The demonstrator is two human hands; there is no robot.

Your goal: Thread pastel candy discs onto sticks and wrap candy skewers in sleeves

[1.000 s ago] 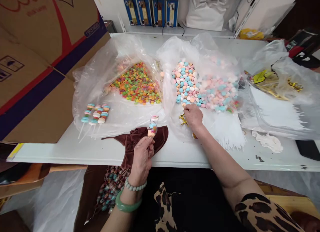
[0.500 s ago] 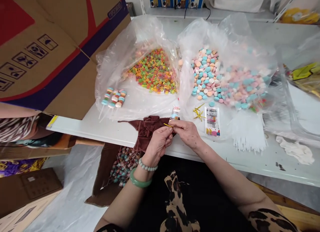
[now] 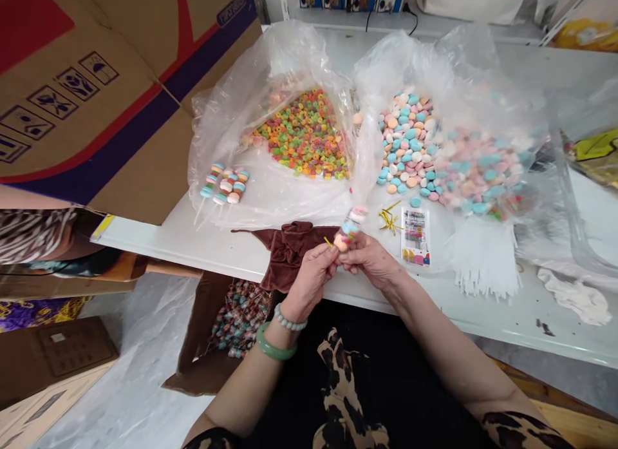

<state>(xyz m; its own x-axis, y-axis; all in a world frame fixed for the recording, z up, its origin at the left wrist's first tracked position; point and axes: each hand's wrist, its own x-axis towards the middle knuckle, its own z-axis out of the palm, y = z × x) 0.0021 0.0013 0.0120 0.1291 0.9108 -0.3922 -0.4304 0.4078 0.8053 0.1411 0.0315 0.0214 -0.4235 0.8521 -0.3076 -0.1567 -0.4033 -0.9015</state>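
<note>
A candy skewer in a clear wrapper [image 3: 350,227], with pink, blue and orange pieces, tilts up between my hands. My right hand [image 3: 371,261] is closed around its lower right side. My left hand [image 3: 315,270] pinches at the skewer's lower end, and a gold twist tie [image 3: 327,241] sticks out above its fingers. The stick's end is hidden by my fingers. Beneath and left of them lies a brown cloth [image 3: 292,248]. To the right rest loose gold twist ties [image 3: 389,219] and a printed packet [image 3: 416,236].
Ring candies [image 3: 309,136] and pastel candies [image 3: 408,143] lie in plastic bags at the back. Several candy skewers [image 3: 224,183] sit at the left. White sticks [image 3: 485,259] lie at the right. A large carton [image 3: 130,95] stands left; an open box of skewers [image 3: 241,317] is below the table edge.
The wrapped candy skewer has tilted to the right and shows more of its lower end. My right hand has shifted lower around it. The whole view has moved slightly.
</note>
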